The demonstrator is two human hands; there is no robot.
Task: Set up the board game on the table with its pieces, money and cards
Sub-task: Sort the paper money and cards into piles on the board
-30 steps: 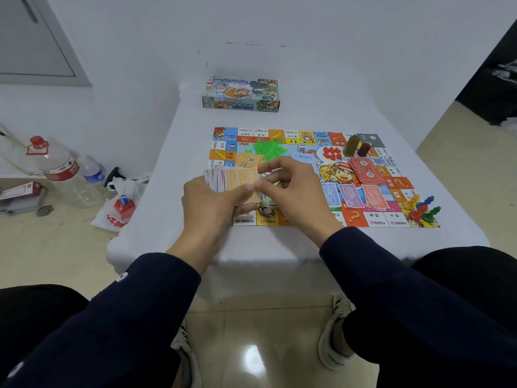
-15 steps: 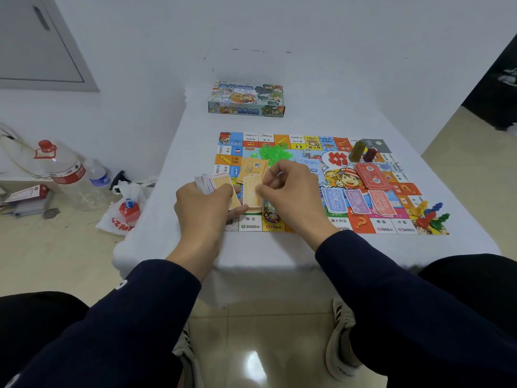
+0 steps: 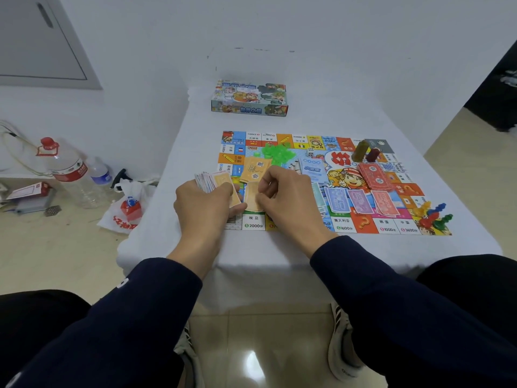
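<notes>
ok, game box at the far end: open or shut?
Shut: the game box lies flat, printed lid on, no contents showing.

— What does the room look like?
— White walls (image 3: 307,29), a glossy beige tiled floor (image 3: 260,357) reflecting a light, and a white-draped table (image 3: 349,113) against the wall.
— Anything else?
— A grey panel (image 3: 36,43), upper left.
</notes>
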